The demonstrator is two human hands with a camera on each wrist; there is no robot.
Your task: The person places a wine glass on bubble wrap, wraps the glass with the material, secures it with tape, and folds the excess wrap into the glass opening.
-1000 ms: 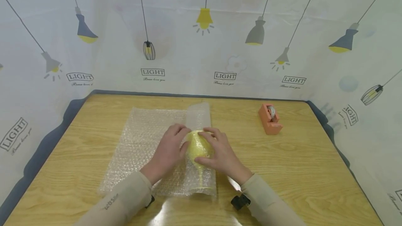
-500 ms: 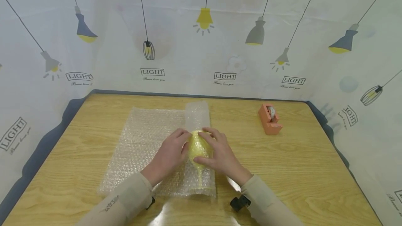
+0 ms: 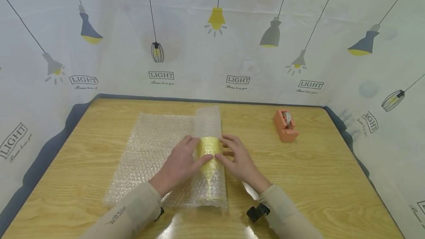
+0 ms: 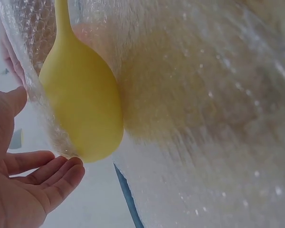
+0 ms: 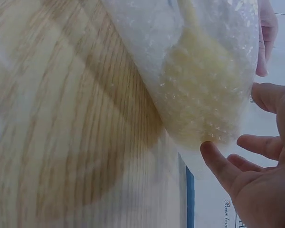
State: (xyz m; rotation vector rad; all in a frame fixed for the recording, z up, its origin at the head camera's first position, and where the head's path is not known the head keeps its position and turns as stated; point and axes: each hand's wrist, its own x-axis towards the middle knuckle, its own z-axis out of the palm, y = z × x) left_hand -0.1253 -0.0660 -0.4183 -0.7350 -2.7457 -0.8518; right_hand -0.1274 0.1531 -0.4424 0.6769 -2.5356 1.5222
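Observation:
A yellow wine glass [image 3: 210, 148] lies on its side inside a fold of clear bubble wrap [image 3: 156, 139], its bowl toward the back and its foot toward the front. My left hand [image 3: 182, 158] holds the wrapped bowl from the left, thumb laid over the top and fingers by the rim. In the left wrist view, the bare yellow glass [image 4: 83, 99] shows through the open side of the fold. On the other side my right hand [image 3: 240, 159] touches the wrap with loosely spread fingers, its thumb tip close to the left thumb.
The unrolled sheet spreads flat to the left on the wooden table [image 3: 315, 180]. An orange tape dispenser [image 3: 285, 126] with a roll in it stands at the back right. A lamp-patterned backdrop [image 3: 186, 54] surrounds the table's back and sides.
The bubble wrap now covers the top of the glass, and the roll has shifted slightly left. My left thumb has moved onto the top; my right hand has slid off the bowl to its right side.

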